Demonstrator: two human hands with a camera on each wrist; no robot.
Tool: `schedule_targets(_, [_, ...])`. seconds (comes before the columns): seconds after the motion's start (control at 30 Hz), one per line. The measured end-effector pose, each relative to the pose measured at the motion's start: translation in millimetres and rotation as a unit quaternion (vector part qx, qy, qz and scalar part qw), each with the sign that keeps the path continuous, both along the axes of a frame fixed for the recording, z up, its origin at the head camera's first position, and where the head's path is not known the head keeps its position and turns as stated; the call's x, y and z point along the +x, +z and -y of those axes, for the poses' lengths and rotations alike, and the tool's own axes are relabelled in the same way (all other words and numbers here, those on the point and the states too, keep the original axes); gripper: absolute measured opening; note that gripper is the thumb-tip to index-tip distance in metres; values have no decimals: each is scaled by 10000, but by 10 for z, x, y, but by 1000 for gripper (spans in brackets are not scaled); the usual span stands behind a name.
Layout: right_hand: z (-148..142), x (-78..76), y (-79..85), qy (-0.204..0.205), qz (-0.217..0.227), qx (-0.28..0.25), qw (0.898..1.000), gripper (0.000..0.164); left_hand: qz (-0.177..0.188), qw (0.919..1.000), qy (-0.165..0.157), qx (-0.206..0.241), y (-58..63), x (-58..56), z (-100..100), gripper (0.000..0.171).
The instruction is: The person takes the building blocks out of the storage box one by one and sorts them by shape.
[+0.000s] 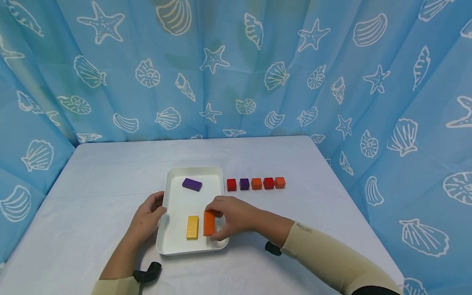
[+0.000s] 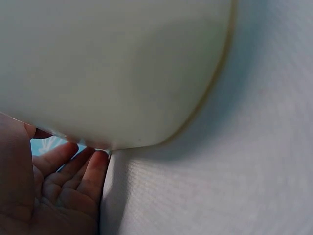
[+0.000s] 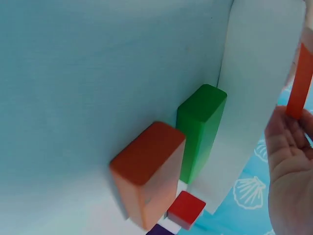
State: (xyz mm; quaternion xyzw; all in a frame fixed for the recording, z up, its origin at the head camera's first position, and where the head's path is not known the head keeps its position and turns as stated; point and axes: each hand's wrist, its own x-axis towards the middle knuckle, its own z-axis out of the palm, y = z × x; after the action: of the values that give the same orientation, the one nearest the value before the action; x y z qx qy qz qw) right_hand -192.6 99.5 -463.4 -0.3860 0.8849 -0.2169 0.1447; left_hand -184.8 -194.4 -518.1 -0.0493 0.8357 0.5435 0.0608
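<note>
My right hand (image 1: pixel 237 215) pinches an orange rectangular block (image 1: pixel 209 223) between thumb and fingers, over the right side of the white tray (image 1: pixel 175 205). In the right wrist view this held block (image 3: pixel 301 83) stands on end above the tray wall. Just left of it in the tray lies a yellow block (image 1: pixel 192 228), and a purple block (image 1: pixel 192 184) lies slantwise near the far end. My left hand (image 1: pixel 146 219) rests against the tray's left side. Its fingers (image 2: pixel 95 171) extend to the outer wall in the left wrist view.
Beside the tray, a green block (image 3: pixel 201 132) and another orange block (image 3: pixel 149 171) appear in the right wrist view, hidden from the head view by my right hand. Several small red, purple and orange cubes (image 1: pixel 256 184) form a row right of the tray on the white-covered table (image 1: pixel 295 254).
</note>
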Motion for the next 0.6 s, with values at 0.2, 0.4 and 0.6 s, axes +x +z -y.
schedule_targets(0.2, [-260, 59, 44, 244, 85, -364, 9990, 66, -26, 10000, -18, 33, 9, 14, 0, 61])
schedule_targets(0.4, [-594, 55, 7, 4, 157, -455, 9988, 70, -2, 10000, -15, 70, 9, 16, -3, 62])
schedule_targets(0.6, [-970, 26, -54, -345, -53, -412, 9985, 70, 45, 10000, -1, 48, 15, 15, -8, 62])
